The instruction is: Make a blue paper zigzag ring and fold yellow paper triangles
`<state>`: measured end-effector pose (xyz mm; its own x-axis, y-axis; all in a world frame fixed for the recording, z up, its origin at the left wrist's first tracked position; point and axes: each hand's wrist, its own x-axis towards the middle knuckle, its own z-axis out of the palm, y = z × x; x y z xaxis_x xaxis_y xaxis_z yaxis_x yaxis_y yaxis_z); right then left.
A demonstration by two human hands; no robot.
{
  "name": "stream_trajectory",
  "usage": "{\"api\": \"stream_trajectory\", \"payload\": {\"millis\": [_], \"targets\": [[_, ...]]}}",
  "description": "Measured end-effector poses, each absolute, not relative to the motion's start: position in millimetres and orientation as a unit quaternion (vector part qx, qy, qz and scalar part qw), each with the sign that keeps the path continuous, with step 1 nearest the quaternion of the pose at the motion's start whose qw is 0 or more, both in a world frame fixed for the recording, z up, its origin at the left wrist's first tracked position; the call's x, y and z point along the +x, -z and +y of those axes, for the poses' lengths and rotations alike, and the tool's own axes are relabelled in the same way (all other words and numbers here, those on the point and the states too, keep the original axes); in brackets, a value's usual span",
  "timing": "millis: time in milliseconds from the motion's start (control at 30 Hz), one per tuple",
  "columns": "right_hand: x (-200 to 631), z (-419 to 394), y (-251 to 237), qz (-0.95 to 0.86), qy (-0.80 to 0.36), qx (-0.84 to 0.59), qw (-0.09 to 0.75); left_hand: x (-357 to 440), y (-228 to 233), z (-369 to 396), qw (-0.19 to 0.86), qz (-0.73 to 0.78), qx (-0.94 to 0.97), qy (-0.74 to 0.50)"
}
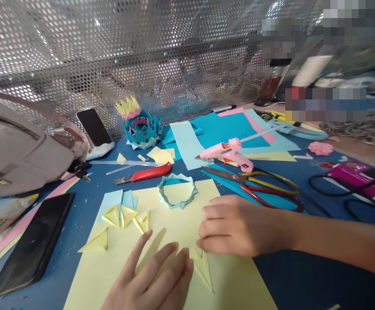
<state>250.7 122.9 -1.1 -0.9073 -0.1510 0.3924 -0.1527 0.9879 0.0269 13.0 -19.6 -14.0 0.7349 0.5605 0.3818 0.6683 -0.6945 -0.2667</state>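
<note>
My left hand (151, 275) lies flat with fingers spread on a large yellow paper sheet (239, 284). Just to its right, my right hand (235, 226) has its fingers curled and presses the top of a small folded yellow paper piece (204, 267) against the sheet. Several folded yellow triangles (119, 215) lie on the sheet's left part, one more triangle (97, 243) at its left edge. A light blue paper ring (177, 190) sits at the sheet's far edge.
Around the sheet lie a red utility knife (150, 172), a pink glue gun (228, 150), red-and-yellow scissors (258, 185), a paper crown flower (140, 125), two phones (34, 245) (94, 127), a grey bag (16, 150), coloured paper sheets (226, 127) and a perforated metal wall (142, 51) behind.
</note>
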Motion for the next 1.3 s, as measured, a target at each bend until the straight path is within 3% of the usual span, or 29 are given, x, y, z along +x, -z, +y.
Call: {"api": "stream_trajectory", "payload": {"millis": [200,400,600,900,967,1167,1300], "targets": [[249.5,123.7,-5.2,-0.981,0.029,0.115,0.156,8.1,10.9,-14.5,0.15,-0.308,-0.93,0.13],[245.6,120.1,-2.8,-0.982,-0.037,0.099,0.158,6.8,7.2,-11.4,0.13,-0.283,-0.943,0.118],[248.5,118.0,2.1,-0.98,-0.016,0.097,0.173,15.4,29.8,-18.0,0.146,-0.328,-0.903,0.236],[252.3,126.7,-13.9,-0.984,-0.037,0.113,0.135,19.1,33.5,-19.9,0.15,-0.335,-0.898,0.245],[252.9,127.0,-10.2,-0.983,-0.033,0.108,0.148,21.0,30.7,-19.4,0.16,-0.335,-0.893,0.253],[254.1,125.4,3.2,-0.957,-0.036,0.08,0.277,15.5,3.2,-19.1,0.18,-0.297,-0.929,0.127],[252.0,125.2,4.0,-0.954,-0.087,0.119,0.261,13.0,7.8,-18.7,0.171,-0.287,-0.932,0.138]]}}
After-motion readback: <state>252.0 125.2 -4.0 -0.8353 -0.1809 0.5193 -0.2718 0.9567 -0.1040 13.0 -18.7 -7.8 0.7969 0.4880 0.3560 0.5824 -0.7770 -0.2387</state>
